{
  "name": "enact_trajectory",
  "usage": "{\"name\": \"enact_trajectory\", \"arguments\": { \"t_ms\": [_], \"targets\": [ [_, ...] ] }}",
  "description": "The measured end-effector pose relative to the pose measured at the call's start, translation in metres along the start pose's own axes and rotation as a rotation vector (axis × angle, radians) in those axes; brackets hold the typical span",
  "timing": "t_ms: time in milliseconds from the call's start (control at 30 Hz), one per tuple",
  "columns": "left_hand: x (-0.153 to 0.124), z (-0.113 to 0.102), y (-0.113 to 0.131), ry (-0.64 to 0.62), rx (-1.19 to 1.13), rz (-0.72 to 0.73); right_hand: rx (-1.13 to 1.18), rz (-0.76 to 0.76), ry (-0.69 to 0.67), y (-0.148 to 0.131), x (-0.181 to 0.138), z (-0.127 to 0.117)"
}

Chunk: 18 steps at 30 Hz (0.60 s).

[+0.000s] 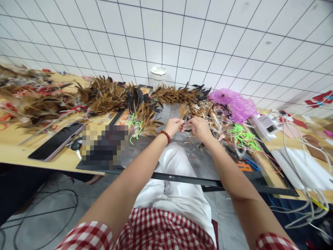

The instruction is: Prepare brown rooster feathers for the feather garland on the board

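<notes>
Over the dark glass-like panel point(145, 149), my two hands come close together with their fingers pinched. Thumb and fingers of my left hand point(174, 127), which has a beaded bracelet at the wrist, close on a small brown feather point(184, 111) whose fluffy part shows above the fingertips. My right hand point(199, 128) is closed right beside it; what sits in its fingertips is too small to make out. Close to my right hand lies a heap of loose brown and white feathers point(208, 113). Left of my hands rests a brown and black feather bundle point(147, 118) with green cords point(135, 125).
Feather strips point(174, 94) lie along the back, and more feathers point(44, 100) cover the left. A phone point(56, 141) and keys point(76, 146) lie front left. To the right are a purple plastic bag point(235, 102), green cord point(243, 137), a blue cutter point(251, 163), and white cables point(296, 139).
</notes>
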<state>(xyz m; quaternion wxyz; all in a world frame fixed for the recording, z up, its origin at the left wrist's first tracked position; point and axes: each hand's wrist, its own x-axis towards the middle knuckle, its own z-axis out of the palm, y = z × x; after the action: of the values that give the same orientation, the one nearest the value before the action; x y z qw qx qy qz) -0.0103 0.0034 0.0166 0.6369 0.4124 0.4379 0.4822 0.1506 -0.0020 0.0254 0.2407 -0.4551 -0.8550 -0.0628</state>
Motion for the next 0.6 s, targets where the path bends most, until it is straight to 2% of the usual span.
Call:
{"name": "enact_trajectory", "arguments": {
  "t_ms": [100, 300, 600],
  "targets": [
    [0.0, 0.0, 0.0, -0.018, 0.031, -0.018, 0.013, -0.002, 0.03, 0.005, -0.001, 0.004],
    [-0.001, -0.001, -0.001, -0.041, 0.059, -0.016, 0.276, 0.049, 0.105, 0.005, 0.0, 0.009],
    [0.001, -0.01, -0.002, -0.208, 0.284, 0.056, 0.213, 0.036, 0.127, 0.004, 0.0, 0.006]
  ]
}}
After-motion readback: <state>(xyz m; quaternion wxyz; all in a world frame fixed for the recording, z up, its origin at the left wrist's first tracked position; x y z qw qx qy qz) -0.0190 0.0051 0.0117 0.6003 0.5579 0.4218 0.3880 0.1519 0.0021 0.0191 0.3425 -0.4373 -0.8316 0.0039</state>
